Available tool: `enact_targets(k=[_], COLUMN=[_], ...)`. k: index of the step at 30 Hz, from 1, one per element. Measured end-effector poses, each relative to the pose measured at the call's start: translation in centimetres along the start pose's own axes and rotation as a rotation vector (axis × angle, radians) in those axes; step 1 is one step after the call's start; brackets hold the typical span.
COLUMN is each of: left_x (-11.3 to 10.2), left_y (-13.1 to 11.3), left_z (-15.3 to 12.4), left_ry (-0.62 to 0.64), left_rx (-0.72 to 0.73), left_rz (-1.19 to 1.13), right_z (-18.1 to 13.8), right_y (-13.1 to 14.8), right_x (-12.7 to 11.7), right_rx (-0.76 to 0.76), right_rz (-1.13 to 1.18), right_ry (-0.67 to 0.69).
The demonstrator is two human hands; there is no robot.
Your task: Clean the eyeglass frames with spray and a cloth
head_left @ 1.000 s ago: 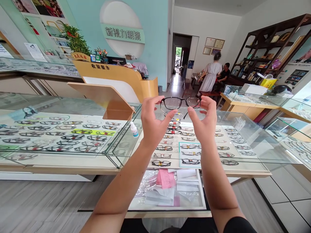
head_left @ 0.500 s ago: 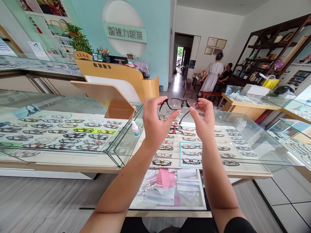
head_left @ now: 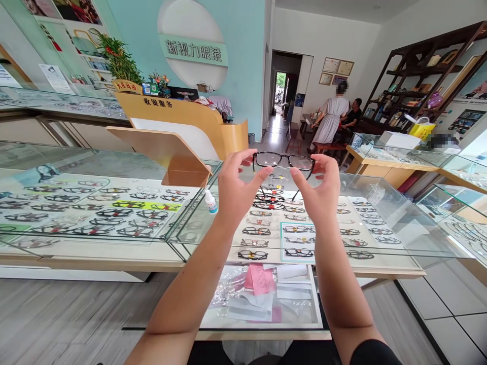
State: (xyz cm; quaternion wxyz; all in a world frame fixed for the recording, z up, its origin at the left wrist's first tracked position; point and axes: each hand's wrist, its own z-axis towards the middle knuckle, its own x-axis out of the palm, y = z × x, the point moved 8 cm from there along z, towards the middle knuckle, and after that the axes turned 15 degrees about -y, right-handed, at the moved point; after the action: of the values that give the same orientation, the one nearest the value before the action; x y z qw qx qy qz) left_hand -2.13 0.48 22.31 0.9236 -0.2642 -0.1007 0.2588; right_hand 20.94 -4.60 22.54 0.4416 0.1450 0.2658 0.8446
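Both my hands hold up a pair of dark-framed eyeglasses (head_left: pixel 283 156) above the glass display case (head_left: pixel 224 233). My left hand (head_left: pixel 241 180) pinches the left end of the frame between thumb and fingers. At the opposite end, my right hand (head_left: pixel 318 185) grips the frame the same way. The lenses face me, and the temple arms hang downward, partly behind my thumbs. Below, inside the case, lie rows of eyeglasses (head_left: pixel 255 231). A small white dropper-like bottle (head_left: pixel 210 202) with a blue label stands left of my left hand.
An open drawer (head_left: pixel 317 299) below the case holds pink and white papers (head_left: pixel 261 279) and clear plastic. A brown board (head_left: pixel 152 152) leans up at the left. Further back are a yellow counter (head_left: pixel 182 119), a white box (head_left: pixel 401 140) and two people near a doorway.
The eyeglasses have turned from an angled position to face me squarely. My hands have moved slightly apart, still gripping the frame.
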Motion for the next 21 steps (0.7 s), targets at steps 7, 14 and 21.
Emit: enact_targets(k=[7, 14, 21], left_x=[0.42, 0.39, 0.1], left_y=[0.59, 0.49, -0.11], left_z=[0.0, 0.05, 0.13], left_ry=[0.053, 0.049, -0.006], left_rx=[-0.033, -0.01, 0.053], left_rz=[-0.001, -0.015, -0.005], right_z=[0.11, 0.13, 0.02], right_y=[0.58, 0.63, 0.59], right_x=[-0.36, -0.29, -0.02], right_rx=[-0.088, -0.088, -0.101], right_rz=[-0.014, -0.003, 0.003], right_ry=[-0.04, -0.038, -0.012])
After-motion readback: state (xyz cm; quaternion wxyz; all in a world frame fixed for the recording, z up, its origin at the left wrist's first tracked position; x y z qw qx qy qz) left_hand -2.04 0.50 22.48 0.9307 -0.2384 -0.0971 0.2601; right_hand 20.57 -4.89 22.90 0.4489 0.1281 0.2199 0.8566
